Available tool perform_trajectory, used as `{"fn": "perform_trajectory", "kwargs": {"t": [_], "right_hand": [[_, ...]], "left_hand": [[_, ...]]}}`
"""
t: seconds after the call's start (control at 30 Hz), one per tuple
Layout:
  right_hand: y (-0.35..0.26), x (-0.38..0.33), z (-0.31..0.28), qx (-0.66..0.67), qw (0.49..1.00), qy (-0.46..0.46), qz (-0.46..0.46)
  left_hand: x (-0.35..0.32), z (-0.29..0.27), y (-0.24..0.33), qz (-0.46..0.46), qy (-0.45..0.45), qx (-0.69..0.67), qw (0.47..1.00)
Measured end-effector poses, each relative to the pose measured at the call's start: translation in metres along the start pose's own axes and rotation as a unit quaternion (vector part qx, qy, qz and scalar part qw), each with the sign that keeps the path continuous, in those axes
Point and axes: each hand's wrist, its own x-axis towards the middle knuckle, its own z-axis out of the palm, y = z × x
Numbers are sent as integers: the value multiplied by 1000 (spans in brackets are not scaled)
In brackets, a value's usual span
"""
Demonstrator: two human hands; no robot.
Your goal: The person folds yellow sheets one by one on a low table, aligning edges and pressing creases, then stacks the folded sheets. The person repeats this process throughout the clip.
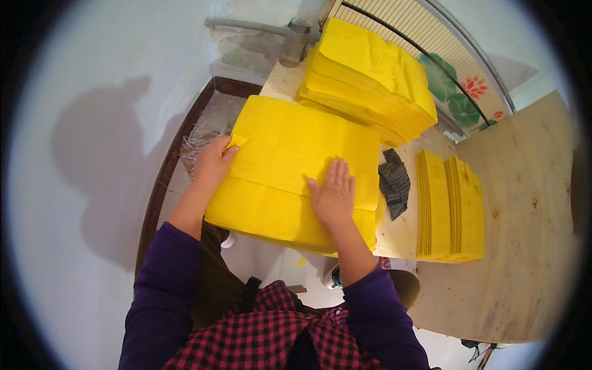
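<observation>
A thick stack of yellow fabric sheets (296,139) lies on the table right before me, its near edge over the table's front. At the stack's left edge my left hand (214,161) is closed, pinching a turned-up corner of the top yellow sheet between thumb and fingers. My right hand (333,191) rests flat on the top sheet, right of the middle, its fingers stretched out and pointing away from me. Crease lines run across the top sheet between the two hands. What lies under the stack is hidden.
Behind stands another tall yellow stack (370,74), beside a clear jar (295,43). A dark grey textured cloth (394,184) lies right of my stack. Further right are two narrow folded yellow bundles (450,206) and a wooden board (512,228). A wall (105,74) rises at left.
</observation>
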Motion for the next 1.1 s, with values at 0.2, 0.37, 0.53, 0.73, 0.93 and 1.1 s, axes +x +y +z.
{"fn": "perform_trajectory", "kwargs": {"t": [0.2, 0.37, 0.53, 0.73, 0.93, 1.1], "right_hand": [[37, -8, -6, 5, 999, 12, 52], [36, -8, -7, 8, 998, -1, 64], [37, -8, -6, 3, 998, -8, 67], [39, -8, -5, -9, 999, -5, 54], [41, -9, 0, -4, 999, 27, 38], [39, -8, 0, 1, 999, 18, 44]], "left_hand": [[-1, -3, 7, 4, -4, 11, 1000], [-4, -27, 31, 2, 3, 103, 995], [-39, 14, 99, 160, -56, 25, 985], [-76, 96, 153, 148, -198, 152, 957], [-59, 59, 101, 63, -129, 319, 937], [-43, 22, 66, -36, -122, 319, 939]]}}
